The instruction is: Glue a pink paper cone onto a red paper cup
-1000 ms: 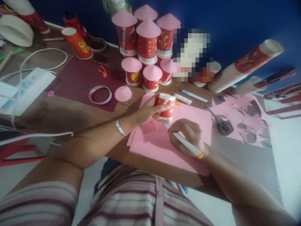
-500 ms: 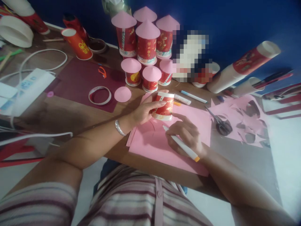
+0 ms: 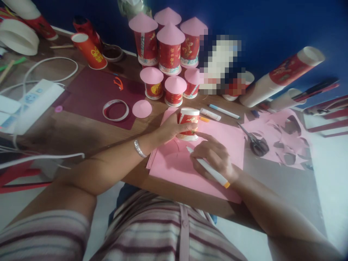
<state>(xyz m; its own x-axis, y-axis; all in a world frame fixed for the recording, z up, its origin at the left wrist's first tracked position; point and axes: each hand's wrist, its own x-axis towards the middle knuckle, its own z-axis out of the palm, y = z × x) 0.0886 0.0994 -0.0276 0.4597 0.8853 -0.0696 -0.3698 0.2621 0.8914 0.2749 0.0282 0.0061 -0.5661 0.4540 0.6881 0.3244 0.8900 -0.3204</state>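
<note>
My left hand [image 3: 170,127] is wrapped round a red paper cup [image 3: 189,121] that stands upside down on a sheet of pink paper [image 3: 190,165]. A silver bracelet [image 3: 139,148] sits on that wrist. My right hand [image 3: 216,156] grips a white marker with an orange end [image 3: 211,171]; its tip touches the pink paper just in front of the cup's rim. A curved pen line shows on the paper left of the tip.
Several red cups topped with pink cones [image 3: 169,50] stand behind. A loose pink cone [image 3: 141,108], tape ring [image 3: 115,110], scissors [image 3: 255,142], pink scraps [image 3: 282,137], pens [image 3: 224,111], a power strip [image 3: 32,105] and cup stacks [image 3: 282,74] lie around.
The cup shifted slightly left and down onto the paper under my left hand. My right hand brought the marker tip closer to the cup's base.
</note>
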